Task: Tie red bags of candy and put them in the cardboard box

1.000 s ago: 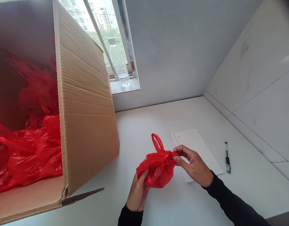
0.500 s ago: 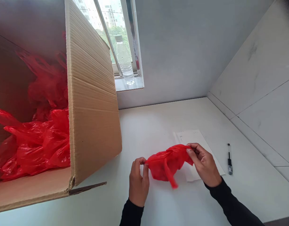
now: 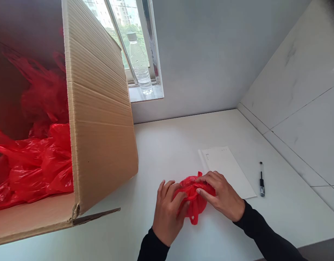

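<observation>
A small red plastic bag (image 3: 194,204) is bunched up between my two hands, low over the white tabletop. My left hand (image 3: 169,212) curls its fingers onto the bag's left side. From the right, my right hand (image 3: 222,194) pinches the gathered plastic at the top with thumb and fingers. One loose strip of the bag hangs down toward me. Part of the bag is hidden beneath my fingers. Just behind my right hand lies a white sheet or pad of paper (image 3: 229,163) with a few small marks on it.
On the left stands a large open cardboard box (image 3: 101,145), with crumpled red plastic bags (image 3: 33,170) inside. A black-and-clear pen (image 3: 262,181) lies to the right of the paper. A clear water bottle (image 3: 141,67) stands on the windowsill, and a tiled wall (image 3: 300,94) borders the table's right.
The bag was stretched between my hands; now it is bunched into a smaller bundle. My hands have come closer together, and the view has shifted slightly.
</observation>
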Motion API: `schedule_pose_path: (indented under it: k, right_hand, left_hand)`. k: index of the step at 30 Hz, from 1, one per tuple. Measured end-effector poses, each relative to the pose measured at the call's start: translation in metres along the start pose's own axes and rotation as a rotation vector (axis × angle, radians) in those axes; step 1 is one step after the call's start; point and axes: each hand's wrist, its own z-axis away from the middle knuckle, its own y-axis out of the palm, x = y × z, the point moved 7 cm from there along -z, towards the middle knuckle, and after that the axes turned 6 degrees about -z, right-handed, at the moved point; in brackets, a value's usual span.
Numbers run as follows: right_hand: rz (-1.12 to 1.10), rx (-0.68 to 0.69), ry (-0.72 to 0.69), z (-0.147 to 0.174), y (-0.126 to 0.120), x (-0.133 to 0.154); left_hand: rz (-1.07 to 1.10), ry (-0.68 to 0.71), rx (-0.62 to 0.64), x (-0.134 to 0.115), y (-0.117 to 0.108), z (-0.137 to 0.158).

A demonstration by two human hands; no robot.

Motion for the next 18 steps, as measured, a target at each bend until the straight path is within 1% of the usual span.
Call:
schedule_pose_path:
  k: [1,3,5,6,7,8,10,12,14,15,16,18]
  right_hand:
    - [-0.042,-0.032,0.028,0.002,-0.004,-0.004]
    - [-0.168,-0.155,0.108,0.008,-0.017,-0.013]
    - [-0.299,-0.297,0.187,0.016,-0.028,-0.022]
    - [-0.353,-0.346,0.208,0.02,-0.031,-0.024]
    - [-0.396,-0.372,0.214,0.023,-0.033,-0.024]
    - [-0.423,-0.379,0.206,0.024,-0.032,-0.023]
    - [-0.426,-0.347,0.179,0.024,-0.028,-0.016]
    - [-0.362,-0.266,0.17,0.023,-0.022,-0.007]
    - [-0.309,-0.175,0.177,0.021,-0.017,0.0]
    - [-0.315,-0.154,0.187,0.022,-0.017,0.002]
    - [-0.34,-0.161,0.205,0.023,-0.019,0.003]
    - [-0.409,-0.242,0.244,0.028,-0.029,0.001]
  left_hand:
    - [0.01,-0.012,-0.015,0.003,-0.002,0.002]
    - [0.045,-0.103,-0.087,0.013,-0.012,0.006]
    - [0.082,-0.274,-0.201,0.025,-0.025,0.013]
    - [0.099,-0.367,-0.264,0.029,-0.031,0.017]
    - [0.11,-0.439,-0.317,0.031,-0.035,0.02]
    - [0.11,-0.47,-0.348,0.029,-0.038,0.021]
    - [0.081,-0.415,-0.335,0.016,-0.038,0.017]
    - [0.036,-0.285,-0.281,-0.001,-0.034,0.008]
    - [0.019,-0.208,-0.27,-0.011,-0.034,0.004]
    - [0.024,-0.206,-0.293,-0.012,-0.036,0.004]
    - [0.038,-0.225,-0.332,-0.012,-0.04,0.005]
    - [0.094,-0.306,-0.402,-0.007,-0.051,0.012]
